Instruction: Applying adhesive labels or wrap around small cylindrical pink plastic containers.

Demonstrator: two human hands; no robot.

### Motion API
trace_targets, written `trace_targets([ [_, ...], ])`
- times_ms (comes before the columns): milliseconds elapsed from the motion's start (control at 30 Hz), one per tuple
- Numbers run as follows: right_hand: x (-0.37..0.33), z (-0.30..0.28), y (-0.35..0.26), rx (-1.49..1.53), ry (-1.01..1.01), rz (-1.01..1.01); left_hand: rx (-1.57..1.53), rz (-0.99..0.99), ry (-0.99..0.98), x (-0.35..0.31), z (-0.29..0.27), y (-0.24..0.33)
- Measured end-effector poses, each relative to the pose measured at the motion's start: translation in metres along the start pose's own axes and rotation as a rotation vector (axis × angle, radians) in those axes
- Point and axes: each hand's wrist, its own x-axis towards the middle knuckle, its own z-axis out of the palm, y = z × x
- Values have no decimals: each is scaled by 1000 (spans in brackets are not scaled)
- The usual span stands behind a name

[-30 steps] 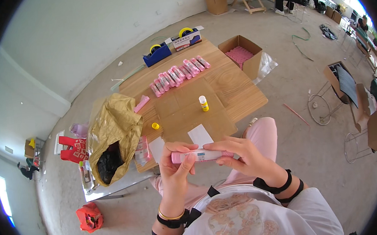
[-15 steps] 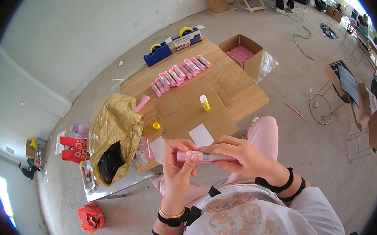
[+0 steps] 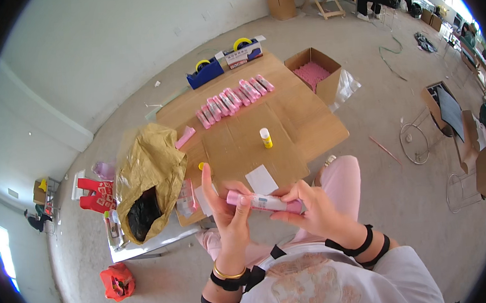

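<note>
Just above my lap I hold a pink roll (image 3: 266, 202) with a white printed label around its middle. My left hand (image 3: 229, 211) grips its left end, with the index finger stretched up off it. Thumb and fingers of my right hand (image 3: 313, 209) pinch it near the right end. Beyond my hands a white-and-yellow glue stick (image 3: 266, 138) stands uncapped on a cardboard sheet (image 3: 228, 144). Its yellow cap (image 3: 202, 166) lies near my left fingertip. A white paper slip (image 3: 261, 179) is at the near table edge.
Several labelled pink rolls (image 3: 231, 100) line the far side of the wooden table (image 3: 314, 121). Behind them stand a blue tape dispenser (image 3: 205, 74) and a box. A loose pink roll (image 3: 185, 137) lies beside a gold bag (image 3: 153, 158). A carton (image 3: 328, 83) of pink pieces sits right.
My right hand has slid toward the roll's right end, uncovering more of the label and that end. My left index finger has lifted and straightened away from the roll.
</note>
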Motion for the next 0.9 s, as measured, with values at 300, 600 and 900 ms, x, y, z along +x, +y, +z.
trace_targets([
  [300, 5, 2, 5, 25, 4, 180, 274, 69, -7, 9, -11, -17],
  [600, 12, 13, 25, 114, 81, 344, 78, -215, 87, 15, -28, -54],
  [900, 24, 24, 44, -117, -46, -39, -263, -461, 240, 18, -24, -62],
])
